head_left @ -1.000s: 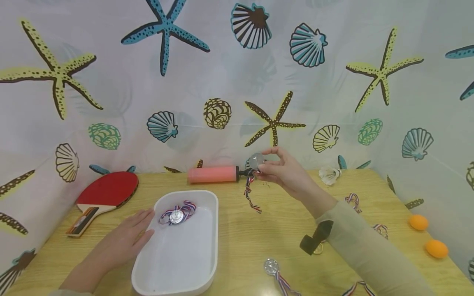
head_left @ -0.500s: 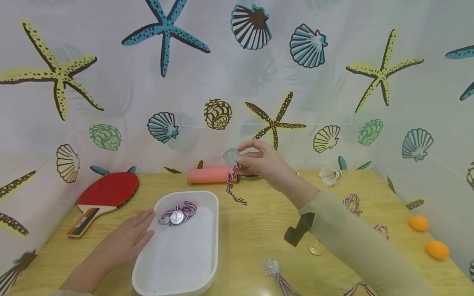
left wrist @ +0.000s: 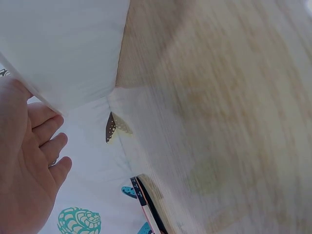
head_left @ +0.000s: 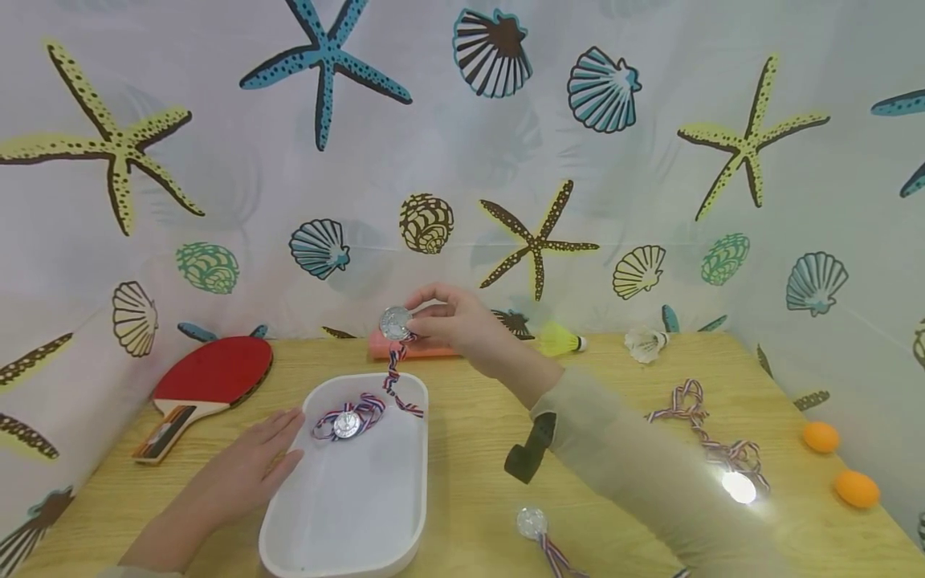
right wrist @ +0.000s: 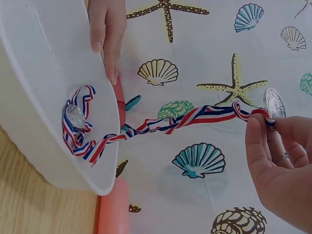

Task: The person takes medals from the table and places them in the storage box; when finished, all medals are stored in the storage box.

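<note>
My right hand point(head_left: 462, 329) pinches a silver medal point(head_left: 395, 323) between thumb and fingers, raised over the far end of a white tray point(head_left: 347, 514). Its red, white and blue ribbon point(right wrist: 204, 114) hangs down in a twist, the loose end overlapping the tray in the head view. Another silver medal point(head_left: 347, 425) lies inside the tray with its ribbon bunched round it. My left hand point(head_left: 253, 457) rests along the tray's left rim, fingers extended, thumb reaching over the edge. In the left wrist view those fingers point(left wrist: 48, 131) lie against the tray's wall.
A red table tennis paddle point(head_left: 217, 369) lies left of the tray. Behind it is a pink cylinder point(head_left: 433, 352), with yellow point(head_left: 558, 340) and white point(head_left: 643, 345) shuttlecocks farther right. A silver medal point(head_left: 531, 523), ribbons point(head_left: 690, 401) and two orange balls point(head_left: 821, 437) lie to the right.
My right hand has carried the silver medal leftward, from beside the pink cylinder's black end to over the tray's far end. The left hand stays on the rim.
</note>
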The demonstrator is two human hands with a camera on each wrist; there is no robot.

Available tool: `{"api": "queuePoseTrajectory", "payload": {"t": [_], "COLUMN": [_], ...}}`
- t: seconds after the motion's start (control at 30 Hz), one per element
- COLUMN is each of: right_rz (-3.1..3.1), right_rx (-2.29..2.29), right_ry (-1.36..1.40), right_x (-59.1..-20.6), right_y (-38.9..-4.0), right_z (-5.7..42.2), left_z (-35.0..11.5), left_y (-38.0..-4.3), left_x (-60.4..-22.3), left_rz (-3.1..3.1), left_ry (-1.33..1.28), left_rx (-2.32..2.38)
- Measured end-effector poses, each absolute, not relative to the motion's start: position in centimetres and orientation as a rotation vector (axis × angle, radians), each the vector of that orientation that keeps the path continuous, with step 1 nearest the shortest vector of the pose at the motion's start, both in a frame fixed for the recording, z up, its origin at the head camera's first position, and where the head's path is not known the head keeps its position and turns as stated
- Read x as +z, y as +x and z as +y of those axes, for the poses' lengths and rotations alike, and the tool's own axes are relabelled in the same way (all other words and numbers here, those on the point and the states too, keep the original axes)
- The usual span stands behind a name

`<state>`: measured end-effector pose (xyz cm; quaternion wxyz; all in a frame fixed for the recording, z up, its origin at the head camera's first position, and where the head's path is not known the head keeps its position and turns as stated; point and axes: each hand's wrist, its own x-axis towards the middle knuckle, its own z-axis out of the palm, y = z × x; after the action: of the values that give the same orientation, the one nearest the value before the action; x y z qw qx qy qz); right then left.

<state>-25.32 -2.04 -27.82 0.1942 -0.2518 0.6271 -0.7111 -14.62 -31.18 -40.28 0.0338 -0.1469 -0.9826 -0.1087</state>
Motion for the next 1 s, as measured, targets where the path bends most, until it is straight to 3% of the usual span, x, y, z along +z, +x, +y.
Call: {"api": "queuePoseTrajectory", "payload": {"t": [0.5,1.0], "right_rz": [1.998,2.479], "right_rx": [-1.755,-0.936], "right_ry": [-0.692,-1.018], "right_x": [-33.3,-36.3], "right_y": [-27.3,-26.8], "right_z": [-5.3,-7.5], "left_z": [-31.2,-31.0], "left_y": [-14.7,-14.6], "left_x": [-40.3,-40.2], "left_rz": [-3.022,-3.035], "left_ry": [-0.446,-0.416], "left_rx": [-0.345,-0.333]}}
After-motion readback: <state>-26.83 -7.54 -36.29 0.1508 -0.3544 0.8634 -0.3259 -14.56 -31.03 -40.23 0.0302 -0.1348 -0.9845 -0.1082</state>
